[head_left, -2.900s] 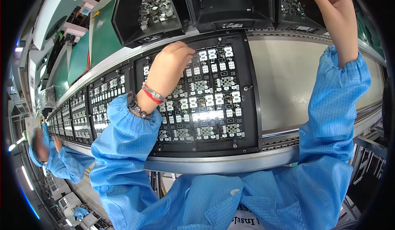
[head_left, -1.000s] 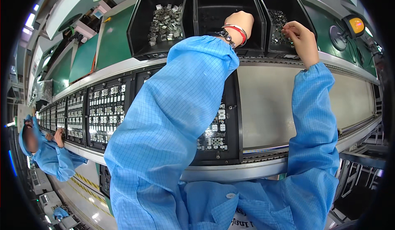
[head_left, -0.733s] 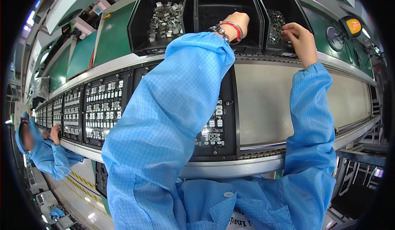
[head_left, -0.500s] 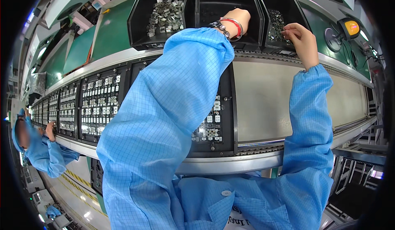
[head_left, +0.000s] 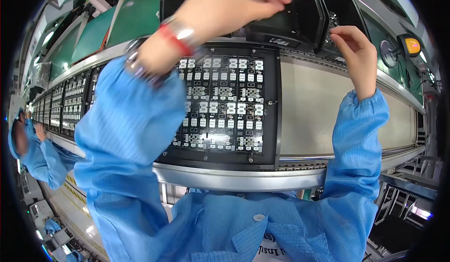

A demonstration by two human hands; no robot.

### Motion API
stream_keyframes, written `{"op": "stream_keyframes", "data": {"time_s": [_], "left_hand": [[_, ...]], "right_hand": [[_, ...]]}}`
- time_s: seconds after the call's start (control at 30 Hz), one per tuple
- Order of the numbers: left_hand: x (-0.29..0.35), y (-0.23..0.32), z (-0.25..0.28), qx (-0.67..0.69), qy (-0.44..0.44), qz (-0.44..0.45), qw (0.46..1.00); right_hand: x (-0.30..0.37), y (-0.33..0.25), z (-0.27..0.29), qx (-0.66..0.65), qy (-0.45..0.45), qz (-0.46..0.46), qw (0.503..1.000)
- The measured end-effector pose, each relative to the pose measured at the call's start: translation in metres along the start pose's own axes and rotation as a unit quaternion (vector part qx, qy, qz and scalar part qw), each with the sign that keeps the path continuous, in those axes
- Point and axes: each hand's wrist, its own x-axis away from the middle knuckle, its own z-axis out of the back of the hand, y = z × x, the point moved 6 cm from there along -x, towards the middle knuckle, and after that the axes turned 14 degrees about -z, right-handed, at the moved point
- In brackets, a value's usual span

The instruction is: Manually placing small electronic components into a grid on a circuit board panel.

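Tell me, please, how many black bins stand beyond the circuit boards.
3: the left bin and the middle bin, both partly hidden behind the left hand; the right bin, next to the right hand.

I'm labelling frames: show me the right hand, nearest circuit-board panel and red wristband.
Right hand (head_left: pixel 360 54), head view: its middle.
Circuit-board panel (head_left: pixel 221 105), head view: its middle.
Red wristband (head_left: pixel 175 39), head view: outer face.

Inverted dark lettering (head_left: pixel 268 251) on near shirt (head_left: pixel 282 258), partly hidden; far middle bin (head_left: pixel 260 37) front bears white label (head_left: pixel 279 41), print illegible.
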Motion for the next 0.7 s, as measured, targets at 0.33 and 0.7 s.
{"op": "stream_keyframes", "data": {"time_s": [0.33,0.7], "left_hand": [[0.179,-0.027,0.054,0.180,0.098,0.239,0.949],[0.229,-0.049,0.062,0.234,0.193,0.267,0.915]], "right_hand": [[0.036,-0.030,-0.130,0.009,-0.239,0.063,0.969],[0.072,-0.073,-0.190,-0.046,-0.326,0.051,0.943]]}}
